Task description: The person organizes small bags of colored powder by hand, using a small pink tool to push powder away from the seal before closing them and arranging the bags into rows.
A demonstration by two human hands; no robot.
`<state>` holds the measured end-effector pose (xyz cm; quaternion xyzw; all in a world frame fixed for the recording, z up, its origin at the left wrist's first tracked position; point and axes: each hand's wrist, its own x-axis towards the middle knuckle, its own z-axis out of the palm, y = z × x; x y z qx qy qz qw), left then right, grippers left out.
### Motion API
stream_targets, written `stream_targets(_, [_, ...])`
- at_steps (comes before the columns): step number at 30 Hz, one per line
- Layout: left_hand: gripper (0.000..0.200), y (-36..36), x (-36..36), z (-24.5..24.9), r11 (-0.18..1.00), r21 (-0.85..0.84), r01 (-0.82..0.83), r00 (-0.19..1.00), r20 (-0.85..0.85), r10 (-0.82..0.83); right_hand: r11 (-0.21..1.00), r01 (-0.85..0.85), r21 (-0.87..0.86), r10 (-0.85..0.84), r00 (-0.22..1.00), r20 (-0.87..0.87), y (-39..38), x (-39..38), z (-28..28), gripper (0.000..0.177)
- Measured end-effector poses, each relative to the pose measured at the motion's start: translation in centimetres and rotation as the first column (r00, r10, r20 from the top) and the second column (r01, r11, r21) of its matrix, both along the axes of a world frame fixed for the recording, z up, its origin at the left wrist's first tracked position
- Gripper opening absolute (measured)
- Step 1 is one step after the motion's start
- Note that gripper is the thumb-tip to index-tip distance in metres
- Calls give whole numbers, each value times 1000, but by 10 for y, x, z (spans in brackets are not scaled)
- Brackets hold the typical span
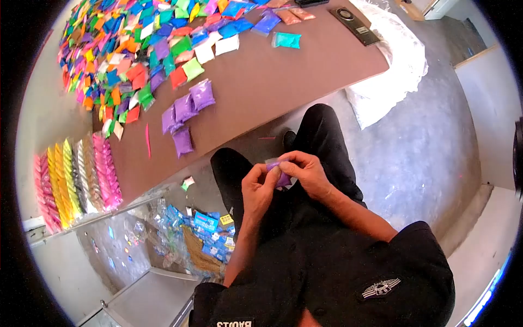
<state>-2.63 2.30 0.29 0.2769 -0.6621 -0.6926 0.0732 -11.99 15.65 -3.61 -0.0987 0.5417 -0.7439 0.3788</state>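
Note:
A small purple packet (284,179) with a clear top edge is held between both hands, above my lap. My left hand (259,185) pinches its left side with thumb and fingers. On its right side my right hand (306,172) pinches the upper edge. Several filled purple packets (185,108) lie in a group on the brown table (245,92), up and left of my hands. A thin pink strip (147,140) lies to the left of that group.
A large heap of coloured packets (158,46) covers the table's far left. Rows of long coloured bags (76,180) stand at the left edge. A dark device (354,25) and white plastic sheeting (387,71) are at the right. Blue packaging (207,222) lies below the table.

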Motion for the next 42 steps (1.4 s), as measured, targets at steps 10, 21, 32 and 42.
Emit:
stream_targets(10, [19,1,3,-7,997,54,47,998,28,-48,998,42,51,-40,998,-55,-1,-4,5,20])
stream_targets(21, [18,2,9,-15,999,41,20,1000,-1,-20,1000,-7,14,6,999,38,-3,0,1,23])
stream_targets(32, [17,4,9,-20,998,62,13,1000,11,-14,999,-18,31,17,999,46,-4,1,-3,25])
stream_targets(42, [20,5,13,-8,988,138,70,997,6,-71,999,-7,52,8,1000,-19,1,2,-1,23])
